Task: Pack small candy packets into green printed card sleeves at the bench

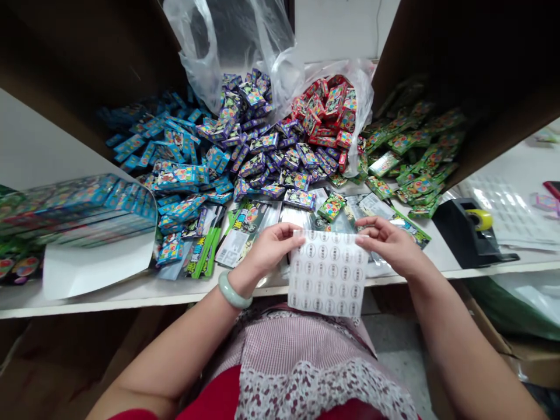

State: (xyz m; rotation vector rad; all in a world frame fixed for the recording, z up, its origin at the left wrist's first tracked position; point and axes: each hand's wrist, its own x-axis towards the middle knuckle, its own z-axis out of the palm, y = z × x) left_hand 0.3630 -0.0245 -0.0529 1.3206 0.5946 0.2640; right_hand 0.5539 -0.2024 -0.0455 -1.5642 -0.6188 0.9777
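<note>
Between my two hands hangs a sheet of round stickers (pixel 328 274), white with rows of dark printed circles. My left hand (pixel 275 245) pinches its upper left corner, and a pale green bangle sits on that wrist. At the upper right corner my right hand (pixel 389 242) grips the sheet between thumb and fingers. The sheet's lower part drops past the table's front edge, over my lap. Just beyond it lie a green box (pixel 331 206) and a purple box (pixel 300 199), on top of clear printed packets (pixel 245 230).
Heaps of small blue boxes (pixel 175 143), purple boxes (pixel 262 140), red boxes (pixel 332 108) and green boxes (pixel 420 146) fill the back. Plastic bags (pixel 284 76) stand behind. A black tape dispenser (pixel 459 233) is at right; stacked boxes (pixel 87 204) at left.
</note>
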